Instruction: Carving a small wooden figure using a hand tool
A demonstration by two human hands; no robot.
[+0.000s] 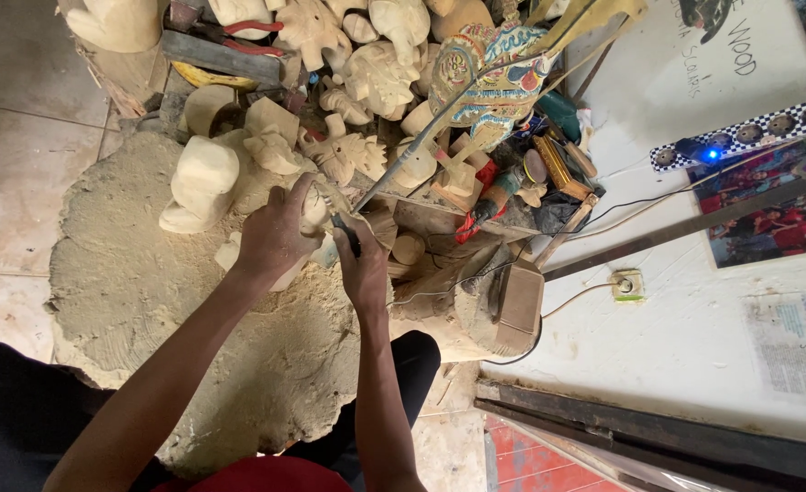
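Left hand (275, 239) clamped on a pale, unpainted carved wooden piece (315, 211) resting on a broad rough wooden block (130, 273). Right hand (363, 270), just beside it, closed around a dark-handled carving tool (345, 232) touching the piece. Unpainted wooden carvings (367, 73) crowd behind.

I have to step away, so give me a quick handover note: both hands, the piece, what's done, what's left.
Left hand: gripping a pale wooden carving on the big wood stump.
Right hand: closed on a dark-handled carving tool, tip at the carving.
Other unpainted carved figures and one painted figure are piled behind.
Done: the piece is roughly shaped.
Left: it is bare wood; finer progress cannot be judged.
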